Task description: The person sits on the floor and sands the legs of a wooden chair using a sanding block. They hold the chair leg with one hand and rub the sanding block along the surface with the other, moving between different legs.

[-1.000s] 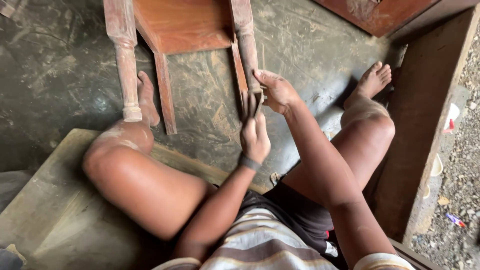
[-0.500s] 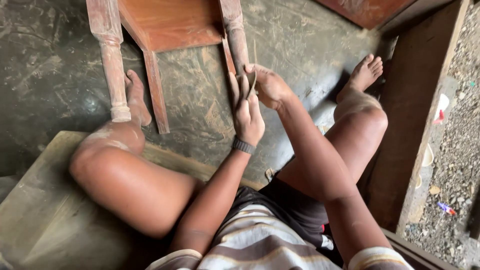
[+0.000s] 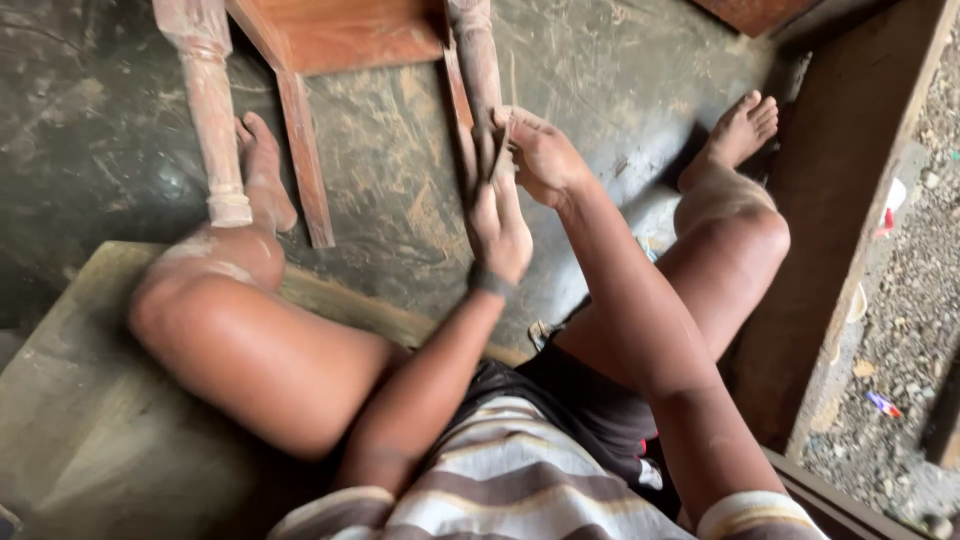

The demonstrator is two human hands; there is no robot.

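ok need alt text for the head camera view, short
Seen from above, a seated barefoot person presses both hands, left hand and right hand, against a turned wooden furniture leg of an unfinished piece on a dusty concrete floor. A second turned leg stands by the left foot.

The floor [image 3: 400, 180] is dark, rough concrete, streaked with pale dust and scratches. A worn slab [image 3: 80, 420] lies along its lower left edge. At the right, a brown wooden beam [image 3: 860, 200] borders a strip of gravel [image 3: 920, 330] scattered with small litter. Daylight is soft and even.
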